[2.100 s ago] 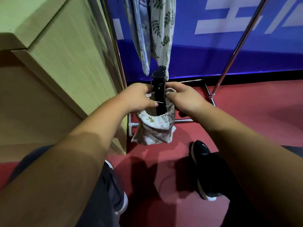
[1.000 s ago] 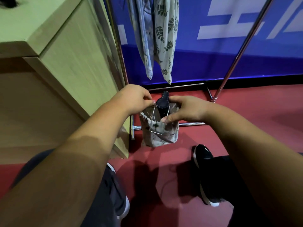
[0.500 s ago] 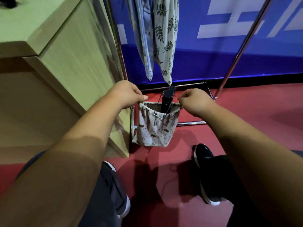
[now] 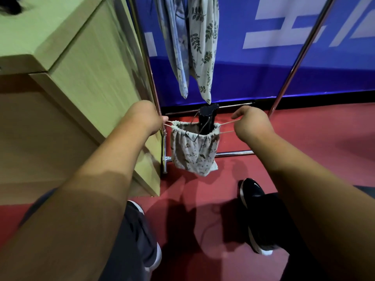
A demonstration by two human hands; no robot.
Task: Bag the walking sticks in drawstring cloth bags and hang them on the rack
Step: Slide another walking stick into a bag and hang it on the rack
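While our left hand point(image 4: 145, 118) pinches the drawstring point(image 4: 226, 123) on one side, our right hand point(image 4: 249, 123) grips it on the other, stretching the patterned cloth bag point(image 4: 193, 151) between them above the red floor point(image 4: 304, 138); a black folded walking stick point(image 4: 207, 118), or so it seems, pokes out, near the rack point(image 4: 292, 72) with two bags hanging

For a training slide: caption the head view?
Both hands pull drawstrings on a cloth bag around a folded walking stick.

Your left hand point(image 4: 145, 116) and right hand point(image 4: 248, 123) sit mid-frame, spread apart, both fists closed; your forearms reach up from the lower corners.
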